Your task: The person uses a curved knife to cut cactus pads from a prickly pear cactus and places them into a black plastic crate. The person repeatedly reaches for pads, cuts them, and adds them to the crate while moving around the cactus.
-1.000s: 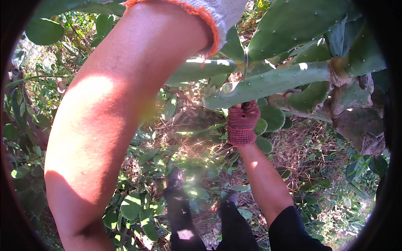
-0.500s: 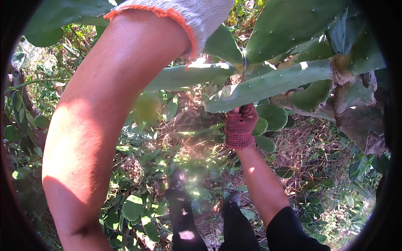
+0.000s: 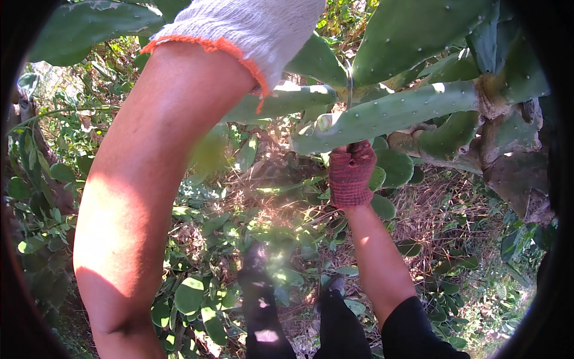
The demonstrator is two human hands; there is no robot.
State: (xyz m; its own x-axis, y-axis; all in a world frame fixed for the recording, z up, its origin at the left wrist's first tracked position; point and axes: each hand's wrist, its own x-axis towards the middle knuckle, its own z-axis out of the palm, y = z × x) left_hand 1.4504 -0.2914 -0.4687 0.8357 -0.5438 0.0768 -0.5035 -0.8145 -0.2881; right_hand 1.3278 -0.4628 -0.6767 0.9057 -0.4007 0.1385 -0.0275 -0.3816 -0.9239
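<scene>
Among tangled weeds and dry stalks, a big prickly-pear cactus (image 3: 430, 54) filling the upper right, pads stacked and overlapping. Jutting from its woody trunk (image 3: 508, 161), one long cactus pad (image 3: 388, 113), long axis nearly level, running from the trunk at right down-left to a free tip near mid-frame. Directly under that pad, toward the tip end, the right hand (image 3: 351, 173) in a red knit glove, raised straight up from below, clenched around a slim blade (image 3: 349, 84) that stands upright across the pad; grip itself partly hidden behind the pad's edge. Higher and nearer the camera, the left hand (image 3: 251, 30) in a white glove with orange cuff, reaching toward the upper pads; fingers out of view, so clenched or released: cannot tell. Nearer to the long pad: the right.
</scene>
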